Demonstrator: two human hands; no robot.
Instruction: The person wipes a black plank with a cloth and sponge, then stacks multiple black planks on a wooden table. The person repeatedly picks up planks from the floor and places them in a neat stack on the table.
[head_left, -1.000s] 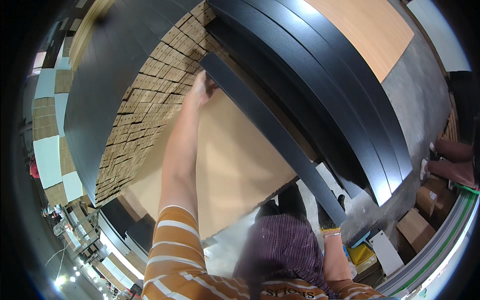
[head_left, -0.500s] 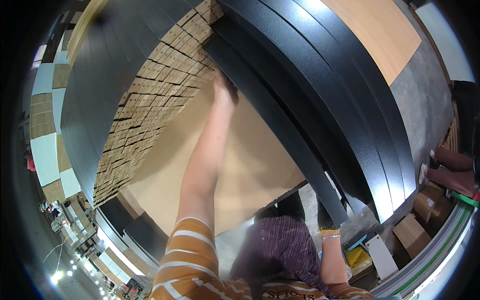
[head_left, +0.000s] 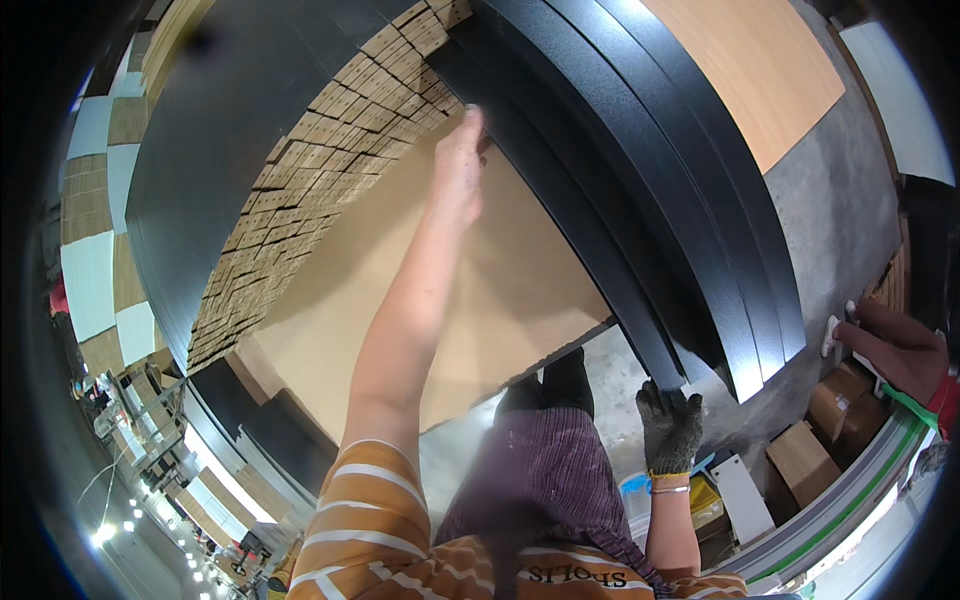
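Beside other black boards (head_left: 680, 170), a long black board (head_left: 580, 235) borders the brown sheet (head_left: 520, 300). The gloved right hand (head_left: 670, 435), fingers spread, meets its near end; whether the bare left hand (head_left: 461, 170) grips farther up is unclear. Aligning seems underway, calling next for even pressure.

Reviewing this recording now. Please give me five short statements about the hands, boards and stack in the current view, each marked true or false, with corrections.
1. The right hand wears a dark glove. True.
2. The left hand is gloved too. False: it is bare.
3. The right hand is at the near end of a black board. True.
4. The brown sheet lies to the right of the black board. False: it lies to the left.
5. The stack shows plain, unmarked ends toward the brown sheet. False: many of its light ends have small dark holes.
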